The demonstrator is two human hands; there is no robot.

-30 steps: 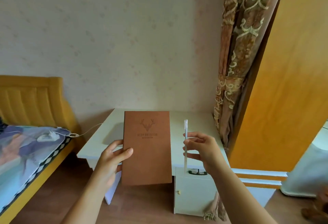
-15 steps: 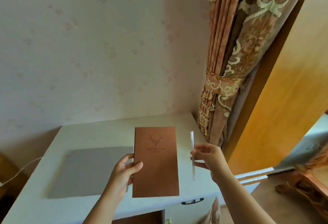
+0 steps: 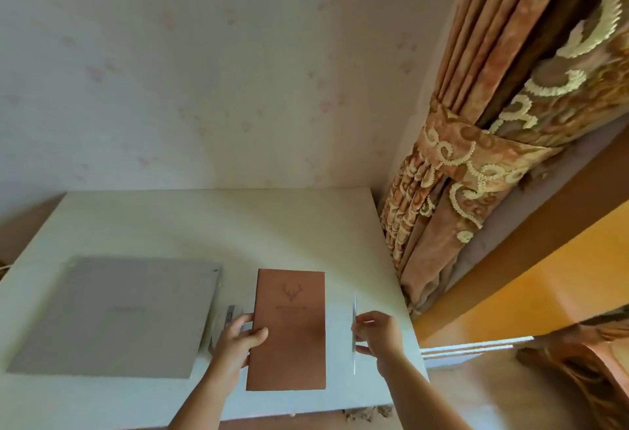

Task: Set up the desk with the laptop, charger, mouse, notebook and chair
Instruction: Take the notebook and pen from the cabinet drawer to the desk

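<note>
A brown notebook [image 3: 292,331] with a deer-head emblem lies flat over the white desk [image 3: 211,225], right of centre. My left hand [image 3: 238,341] grips its left edge, thumb on the cover. A thin white pen [image 3: 354,331] stands nearly upright in my right hand [image 3: 377,334], just right of the notebook. A closed grey laptop [image 3: 115,317] lies on the desk's left half. Beside its right edge sits a small grey object [image 3: 230,313], partly hidden by my left hand. I cannot tell if the notebook touches the desk.
The desk backs onto a pale wallpapered wall. A tied patterned curtain [image 3: 459,198] hangs at the desk's right edge, with an orange door panel [image 3: 544,279] beyond it. Part of a carved wooden chair [image 3: 585,368] shows at the lower right.
The view has closed in on the desk. Notebook and pen have come down from mid-air to low over the desktop, right of the laptop. Both hands keep their grips.
</note>
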